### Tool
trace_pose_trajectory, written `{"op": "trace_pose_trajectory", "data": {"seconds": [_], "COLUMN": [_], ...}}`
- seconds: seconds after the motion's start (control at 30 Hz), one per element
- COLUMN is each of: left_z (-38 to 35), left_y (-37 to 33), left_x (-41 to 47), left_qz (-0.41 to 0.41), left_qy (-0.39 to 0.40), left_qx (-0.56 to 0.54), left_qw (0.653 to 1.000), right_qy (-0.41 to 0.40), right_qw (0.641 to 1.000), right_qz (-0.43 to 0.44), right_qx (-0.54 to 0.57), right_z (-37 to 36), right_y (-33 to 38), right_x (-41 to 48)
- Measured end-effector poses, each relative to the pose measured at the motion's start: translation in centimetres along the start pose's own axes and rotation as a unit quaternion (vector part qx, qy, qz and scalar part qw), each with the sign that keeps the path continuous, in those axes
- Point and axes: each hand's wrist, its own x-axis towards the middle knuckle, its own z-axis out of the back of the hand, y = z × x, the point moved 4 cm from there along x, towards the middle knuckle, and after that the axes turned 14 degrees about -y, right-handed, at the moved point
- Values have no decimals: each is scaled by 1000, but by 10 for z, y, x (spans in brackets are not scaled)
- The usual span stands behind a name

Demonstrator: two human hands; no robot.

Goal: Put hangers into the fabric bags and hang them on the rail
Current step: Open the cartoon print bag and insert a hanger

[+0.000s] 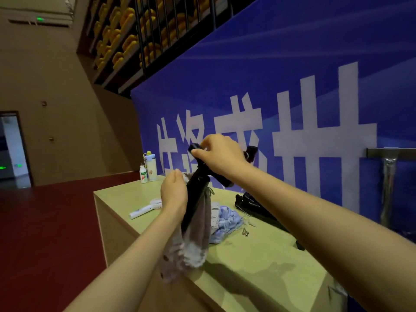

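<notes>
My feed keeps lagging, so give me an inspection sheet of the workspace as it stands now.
Surface: pale green table, mostly bare near the front.
Job's things: black hanger partly inside grey fabric bag; blue fabric bag and spare black hangers on the table; metal rail at right.
Clutter: white bottle, pale flask, white handheld fan.
Grippers: left hand grips the bag's mouth; right hand holds the hanger's top.
Cables: nothing seen.
Surroundings: blue banner, red floor, yellow seats above.
</notes>
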Motion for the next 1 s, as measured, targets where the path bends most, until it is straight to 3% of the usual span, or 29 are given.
{"op": "trace_pose_trajectory", "data": {"seconds": [0.13,0.23,0.4,0.5,0.6,0.73,0.8,0.87,0.9,0.93,1.0], "left_z": [-1,-2,-14,-29,-36,-39,-37,-32,-30,-27,-24], "left_y": [20,30,20,21,14,6,5,2,0,-4,-12], "left_x": [2,11,2,-10,-26,-27,-20,-7,0,6,16], "left_qz": [166,192,41,52,-79,-181,-191,-176,-167,-161,-153], "left_qy": [-85,-91,12,160,284,269,253,216,198,183,155], "left_qx": [-42,-37,-12,-105,-55,10,5,-9,-16,-20,-29], "left_qw": [981,977,999,980,954,946,948,960,966,970,976], "right_qy": [8,-7,5,3,15,28,-86,-211,-228,-207,-85], "right_qw": [992,984,994,995,993,998,992,963,956,958,978], "right_qz": [77,96,39,-1,-36,-45,-29,-4,-3,-7,-27], "right_qx": [-101,-150,-104,-97,-110,-26,88,165,184,196,187], "right_z": [-5,-9,-17,-18,-20,-23,-10,5,6,0,-20], "right_y": [15,9,-13,-25,-35,-44,-46,-48,-51,-52,-53], "right_x": [5,4,1,6,11,8,4,-12,-24,-35,-56]}}
